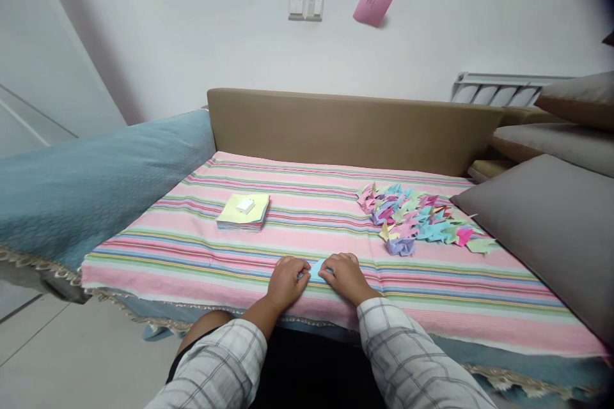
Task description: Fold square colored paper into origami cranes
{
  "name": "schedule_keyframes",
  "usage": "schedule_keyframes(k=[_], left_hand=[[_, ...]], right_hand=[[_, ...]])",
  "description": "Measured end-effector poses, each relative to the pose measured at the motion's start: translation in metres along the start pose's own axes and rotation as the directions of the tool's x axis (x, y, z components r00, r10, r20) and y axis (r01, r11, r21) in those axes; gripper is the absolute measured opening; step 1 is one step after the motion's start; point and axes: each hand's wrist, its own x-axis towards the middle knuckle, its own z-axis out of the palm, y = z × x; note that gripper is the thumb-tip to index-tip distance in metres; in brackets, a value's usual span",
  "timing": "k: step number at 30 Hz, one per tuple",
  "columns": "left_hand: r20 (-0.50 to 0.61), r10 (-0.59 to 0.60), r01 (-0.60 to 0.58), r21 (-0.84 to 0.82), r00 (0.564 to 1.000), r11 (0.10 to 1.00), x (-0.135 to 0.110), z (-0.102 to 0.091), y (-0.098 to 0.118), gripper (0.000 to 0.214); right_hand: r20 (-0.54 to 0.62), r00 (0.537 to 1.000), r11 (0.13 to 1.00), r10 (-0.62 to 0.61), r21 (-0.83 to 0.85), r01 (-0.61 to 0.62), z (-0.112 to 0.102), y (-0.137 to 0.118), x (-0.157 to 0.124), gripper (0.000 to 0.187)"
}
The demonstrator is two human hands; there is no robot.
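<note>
My left hand [288, 279] and my right hand [346, 275] rest side by side on the striped pink cloth [192, 249] near its front edge. Both have curled fingers pinching a small light blue sheet of paper [317, 268] that lies flat between them; most of the sheet is hidden under the fingers. A stack of square coloured papers [243, 216], yellow on top with a small white object [245, 205] on it, sits to the far left of my hands. A heap of several folded paper cranes [417, 217] in mixed colours lies to the far right.
A brown padded backrest [345, 128] runs behind the cloth. A teal blanket [96, 179] covers the left arm, and grey cushions [551, 230] lie at the right. On the wall are a double light switch [306, 7] and a pink note [375, 1].
</note>
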Motion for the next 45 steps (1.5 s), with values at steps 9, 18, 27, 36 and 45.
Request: schedule_keyframes(k=[9,18,27,36,45], left_hand=[[-0.010,0.031,-0.031,0.034,0.999,0.999,-0.006,-0.002,-0.002,0.015],[0.001,0.140,-0.139,0.109,0.990,0.984,-0.024,-0.007,-0.001,0.035],[0.009,0.204,-0.200,0.252,0.979,0.947,-0.034,-0.005,0.000,0.046],[-0.040,0.164,-0.151,0.233,0.986,0.961,-0.034,-0.006,0.002,0.037],[-0.075,0.139,-0.122,0.200,0.987,0.972,-0.032,-0.006,0.003,0.025]], right_hand=[[-0.001,1.000,1.000,0.006,-0.013,-0.006,0.001,0.001,0.001,0.012],[-0.006,1.000,1.000,-0.001,0.015,0.001,0.002,0.002,0.001,0.013],[-0.028,1.000,0.999,0.001,0.032,0.000,0.005,0.003,0.001,0.013],[-0.025,1.000,1.000,-0.006,0.022,0.006,0.006,0.004,0.001,0.014],[-0.031,0.999,1.000,0.008,0.030,-0.007,0.006,0.003,0.000,0.014]])
